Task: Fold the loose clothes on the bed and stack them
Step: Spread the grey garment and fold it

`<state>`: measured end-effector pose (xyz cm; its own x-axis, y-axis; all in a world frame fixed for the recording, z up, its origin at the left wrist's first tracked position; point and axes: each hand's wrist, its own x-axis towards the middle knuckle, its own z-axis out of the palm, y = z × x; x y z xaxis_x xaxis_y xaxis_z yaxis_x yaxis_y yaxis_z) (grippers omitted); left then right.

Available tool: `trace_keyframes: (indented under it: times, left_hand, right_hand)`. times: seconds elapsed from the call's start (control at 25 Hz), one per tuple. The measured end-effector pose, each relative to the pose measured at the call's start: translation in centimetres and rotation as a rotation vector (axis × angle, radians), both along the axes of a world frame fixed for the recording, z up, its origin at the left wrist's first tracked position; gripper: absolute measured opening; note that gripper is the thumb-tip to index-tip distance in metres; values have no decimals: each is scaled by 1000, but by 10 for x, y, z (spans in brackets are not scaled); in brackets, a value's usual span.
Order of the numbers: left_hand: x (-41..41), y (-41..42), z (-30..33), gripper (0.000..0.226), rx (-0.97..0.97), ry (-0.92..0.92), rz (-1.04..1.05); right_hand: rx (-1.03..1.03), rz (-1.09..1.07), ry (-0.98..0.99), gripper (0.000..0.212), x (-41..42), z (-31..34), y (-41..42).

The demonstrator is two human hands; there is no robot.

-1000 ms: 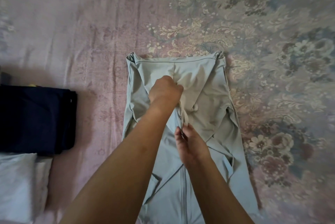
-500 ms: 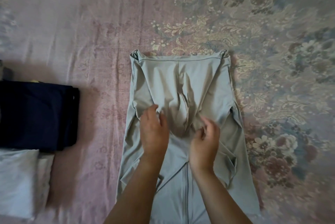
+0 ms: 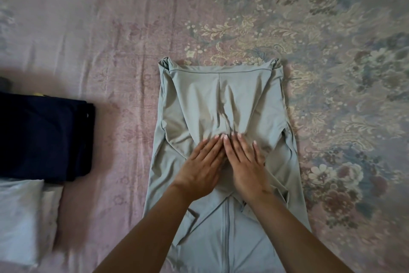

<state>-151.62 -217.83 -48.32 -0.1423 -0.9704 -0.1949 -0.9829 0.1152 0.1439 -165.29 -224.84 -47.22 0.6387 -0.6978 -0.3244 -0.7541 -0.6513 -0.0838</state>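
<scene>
While both forearms reach in from the near edge, the left hand [image 3: 202,167] and right hand [image 3: 245,165] lie flat, palms down, fingers straight and together, side by side on one pale grey zip garment [image 3: 212,100]. It lies mid-bed [image 3: 110,29], long axis running near to far, hem far. One folded navy garment [image 3: 44,135] sits left, one pillow [image 3: 20,219] nearer.

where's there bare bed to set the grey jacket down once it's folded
Bare sheet lies between the navy folded stack and the grey jacket, and across the far side above both. Right of the jacket the floral sheet is bare too. The near left is crowded by the stack and the pale pillow.
</scene>
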Motion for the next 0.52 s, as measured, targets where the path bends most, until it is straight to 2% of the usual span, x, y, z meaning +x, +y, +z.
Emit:
trace_keyframes:
  times: [0.12, 0.2, 0.32, 0.4, 0.52]
  left_hand:
    - [-2, 2, -4, 64, 99, -66, -45]
    - [-1, 2, -2, 67, 122, -79, -46]
    - [0, 30, 4, 67, 9, 46, 5]
    - [-9, 74, 3, 67, -59, 103, -3]
    - [-28, 148, -3, 75, -47, 90, -28]
  right_hand:
    - [166, 26, 236, 66, -2, -10, -5]
    - [169, 51, 206, 60, -5, -9, -7]
    - [37, 113, 60, 57, -26, 5, 0]
    - [-21, 228, 51, 58, -53, 11, 18]
    - [-41, 369, 62, 65, -101, 4, 55]
